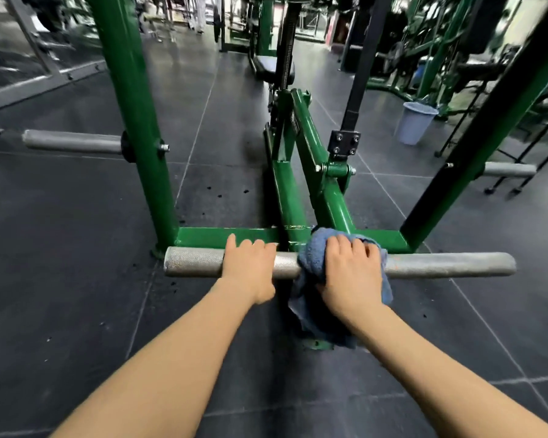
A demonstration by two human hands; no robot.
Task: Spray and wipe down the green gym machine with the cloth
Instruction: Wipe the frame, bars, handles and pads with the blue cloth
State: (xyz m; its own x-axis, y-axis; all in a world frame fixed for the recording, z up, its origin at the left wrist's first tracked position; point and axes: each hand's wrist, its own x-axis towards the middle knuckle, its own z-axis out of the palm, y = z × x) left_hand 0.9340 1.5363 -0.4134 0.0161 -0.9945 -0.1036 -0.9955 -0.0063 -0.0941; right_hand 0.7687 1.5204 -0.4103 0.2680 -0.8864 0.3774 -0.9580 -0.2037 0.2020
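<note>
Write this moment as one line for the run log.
left hand: grips silver bar | right hand: presses blue cloth on bar | spray bottle: not in view

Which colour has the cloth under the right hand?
Blue; the cloth shows best in the head view.

A floor of dark rubber tiles (76, 248) with pale seams spreads across the view, scattered with small black crumbs (217, 191). A pale blue plastic waste bin (415, 123) stands upright on it at the right. Behind the bin, blurred green and black gym frames (431, 58) crowd together. At far left sits a grey metal frame (38, 80).
</note>
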